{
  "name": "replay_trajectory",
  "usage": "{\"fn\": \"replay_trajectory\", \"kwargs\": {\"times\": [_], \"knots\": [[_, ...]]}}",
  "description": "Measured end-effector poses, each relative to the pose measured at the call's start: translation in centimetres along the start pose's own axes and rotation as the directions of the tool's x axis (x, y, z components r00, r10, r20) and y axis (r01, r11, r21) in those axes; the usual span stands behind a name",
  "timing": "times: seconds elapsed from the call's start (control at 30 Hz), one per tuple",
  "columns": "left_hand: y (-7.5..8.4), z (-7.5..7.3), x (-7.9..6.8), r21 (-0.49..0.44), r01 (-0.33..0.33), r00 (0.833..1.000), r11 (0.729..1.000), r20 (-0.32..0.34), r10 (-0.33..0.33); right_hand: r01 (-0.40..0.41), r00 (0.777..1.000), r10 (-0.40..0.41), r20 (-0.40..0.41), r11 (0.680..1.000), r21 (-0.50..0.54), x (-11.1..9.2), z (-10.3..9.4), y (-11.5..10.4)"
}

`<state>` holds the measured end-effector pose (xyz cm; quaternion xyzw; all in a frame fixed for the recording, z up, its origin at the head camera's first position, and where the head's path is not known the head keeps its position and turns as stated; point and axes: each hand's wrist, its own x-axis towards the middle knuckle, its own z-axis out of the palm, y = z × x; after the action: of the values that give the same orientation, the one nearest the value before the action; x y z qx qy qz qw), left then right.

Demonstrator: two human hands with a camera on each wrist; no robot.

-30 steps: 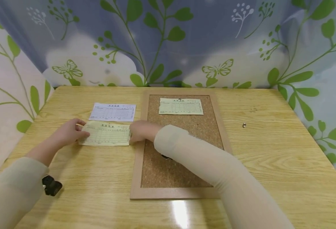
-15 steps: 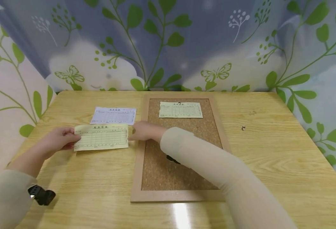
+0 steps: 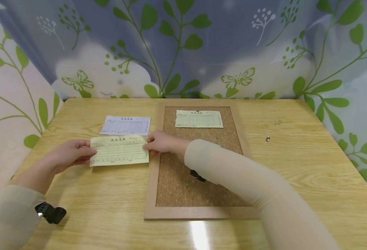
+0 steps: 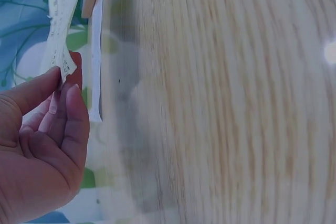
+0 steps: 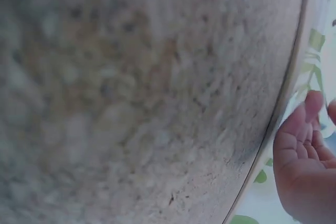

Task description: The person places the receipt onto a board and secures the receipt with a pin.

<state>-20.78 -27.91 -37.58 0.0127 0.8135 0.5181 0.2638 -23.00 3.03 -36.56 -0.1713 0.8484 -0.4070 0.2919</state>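
Observation:
A yellow printed form slip (image 3: 119,151) is held up slightly above the table, level with the board's left side. My left hand (image 3: 72,155) pinches its left edge between thumb and fingers; the left wrist view shows this hand (image 4: 50,124) with the slip's bent corner (image 4: 65,66) in its grip. At the slip's right edge, my right hand (image 3: 164,142) pinches it, thumb in front and fingers behind. The right wrist view has the right hand (image 5: 307,161) at its edge, the slip not discernible there. A white form slip (image 3: 126,125) lies flat just behind the yellow one.
A wood-framed cork board (image 3: 199,212) lies under my right forearm. Another yellow slip (image 3: 199,119) is fixed near its top by a metal pushpin (image 3: 197,111). A loose pushpin (image 3: 267,138) lies on the wooden table (image 3: 311,166) to the right. A patterned curtain (image 3: 202,52) hangs behind.
The yellow slip has come up off the table in my left hand. My right hand was apart from it half a second ago and now pinches its right edge.

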Motion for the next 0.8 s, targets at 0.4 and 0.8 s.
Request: {"fn": "replay_trajectory", "kwargs": {"times": [0.4,0.8], "knots": [[1.7,1.1,0.2,0.007,0.023,0.999,1.0,0.023,-0.023,-0.033,0.99,0.048,-0.132,0.993,0.11,-1.9,-1.6,0.7],[2.6,2.1,0.5,0.006,0.038,0.999,0.999,0.025,-0.038,-0.089,0.99,0.112,-0.092,0.971,0.22,-2.8,-2.3,2.2]]}}
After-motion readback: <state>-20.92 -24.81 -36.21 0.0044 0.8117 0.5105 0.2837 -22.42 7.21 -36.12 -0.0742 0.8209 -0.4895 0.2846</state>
